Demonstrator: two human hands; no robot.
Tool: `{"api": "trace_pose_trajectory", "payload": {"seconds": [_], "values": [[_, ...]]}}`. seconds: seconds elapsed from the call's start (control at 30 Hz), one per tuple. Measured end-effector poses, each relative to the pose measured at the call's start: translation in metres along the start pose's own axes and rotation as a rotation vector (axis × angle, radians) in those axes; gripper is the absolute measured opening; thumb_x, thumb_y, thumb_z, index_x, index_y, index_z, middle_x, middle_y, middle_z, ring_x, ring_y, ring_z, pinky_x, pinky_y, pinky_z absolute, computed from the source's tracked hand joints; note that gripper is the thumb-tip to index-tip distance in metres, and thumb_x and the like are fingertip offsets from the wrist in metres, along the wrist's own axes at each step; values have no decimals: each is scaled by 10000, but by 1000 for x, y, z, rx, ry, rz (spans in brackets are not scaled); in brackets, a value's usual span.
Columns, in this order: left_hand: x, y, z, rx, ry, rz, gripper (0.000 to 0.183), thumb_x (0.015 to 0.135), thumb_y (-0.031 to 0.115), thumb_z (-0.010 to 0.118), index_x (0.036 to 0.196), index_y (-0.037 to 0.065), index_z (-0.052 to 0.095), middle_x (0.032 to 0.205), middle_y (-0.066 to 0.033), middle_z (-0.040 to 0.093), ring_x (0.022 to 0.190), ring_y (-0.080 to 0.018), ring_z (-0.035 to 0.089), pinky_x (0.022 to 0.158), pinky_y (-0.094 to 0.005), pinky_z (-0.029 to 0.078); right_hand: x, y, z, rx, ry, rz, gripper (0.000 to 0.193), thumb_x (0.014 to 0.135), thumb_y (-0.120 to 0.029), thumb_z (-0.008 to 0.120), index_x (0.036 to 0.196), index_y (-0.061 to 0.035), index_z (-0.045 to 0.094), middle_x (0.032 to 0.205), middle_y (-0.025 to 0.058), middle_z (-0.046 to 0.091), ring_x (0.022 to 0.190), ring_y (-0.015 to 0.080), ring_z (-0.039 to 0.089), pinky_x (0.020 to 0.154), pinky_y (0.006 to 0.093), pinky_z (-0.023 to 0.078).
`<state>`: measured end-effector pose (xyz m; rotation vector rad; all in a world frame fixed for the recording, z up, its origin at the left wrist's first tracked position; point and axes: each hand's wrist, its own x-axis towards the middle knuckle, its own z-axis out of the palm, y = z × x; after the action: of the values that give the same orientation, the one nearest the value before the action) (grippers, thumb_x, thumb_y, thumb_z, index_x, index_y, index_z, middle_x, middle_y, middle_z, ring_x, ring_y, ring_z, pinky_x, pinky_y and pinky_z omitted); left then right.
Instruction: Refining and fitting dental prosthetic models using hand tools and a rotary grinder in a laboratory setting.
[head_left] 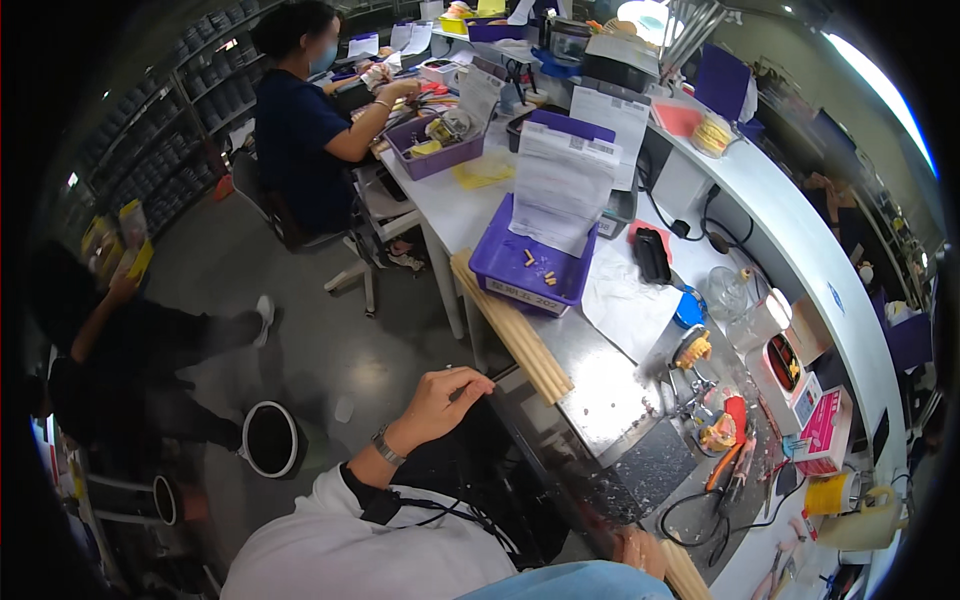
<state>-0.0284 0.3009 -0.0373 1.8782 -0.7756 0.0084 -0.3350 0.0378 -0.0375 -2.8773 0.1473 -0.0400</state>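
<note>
My left hand [443,405], with a metal watch [388,446] on the wrist, is raised beside the bench's near edge. Its fingers are curled, the thumb tip close to the index finger; whatever lies between them, if anything, is too small to see. Low in the view, my right hand [640,552] rests near the wooden edge strip, mostly cut off, its fingers unclear. Closest to it is a dark slab [648,468] strewn with pale crumbs. Beyond stand a dental model on a metal articulator [692,352], another dental model [718,432] and orange-handled pliers [722,470].
A purple tray [478,262] holds small yellowish pieces and an upright paper sheet. White tissue [625,300], a blue lid [690,306], a glass jar [727,290] and a pink box [826,430] stand farther along. A seated co-worker [310,130] works on the left; a bin [272,440] stands on the floor.
</note>
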Motion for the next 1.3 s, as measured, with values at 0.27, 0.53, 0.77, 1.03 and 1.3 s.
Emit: {"api": "trace_pose_trajectory", "payload": {"seconds": [0.27,0.53,0.77,1.03,1.3], "values": [[-9,-35,-33,210,-157,-221,247,896,264,619,939,22,650,848,-142,676,809,-313,650,733,-377,499,-9,-21,-21,17,-233,168,267,785,-34,567,1050,-14,580,895,194,624,837,376,605,720,446,482],[6,-80,6,79,-136,-288,504,896,317,643,1251,-6,489,1189,-233,588,1087,-355,584,904,-427,461,5,-55,-60,209,367,337,162,787,7,680,944,-28,661,798,130,670,685,288,651,639,360,506],[8,-96,43,164,-384,-327,704,900,294,617,1348,-137,286,1349,-332,368,1271,-419,381,1074,-430,304,-18,-89,-75,-20,548,711,132,813,-44,682,690,-44,635,623,86,631,530,185,608,530,264,455],[34,-80,38,98,-539,-568,786,889,410,572,1415,-64,230,1379,-319,356,1246,-480,412,1057,-481,352,51,-127,-62,1048,42,965,222,936,-175,597,859,26,654,708,89,663,617,85,564,587,238,452],[47,-50,-20,-98,-492,-665,644,940,490,453,1337,-15,406,1226,-304,530,1093,-427,562,917,-461,471,134,-99,-67,838,-701,451,394,1008,-322,458,1122,17,624,1004,165,684,934,222,639,837,321,477]]}}
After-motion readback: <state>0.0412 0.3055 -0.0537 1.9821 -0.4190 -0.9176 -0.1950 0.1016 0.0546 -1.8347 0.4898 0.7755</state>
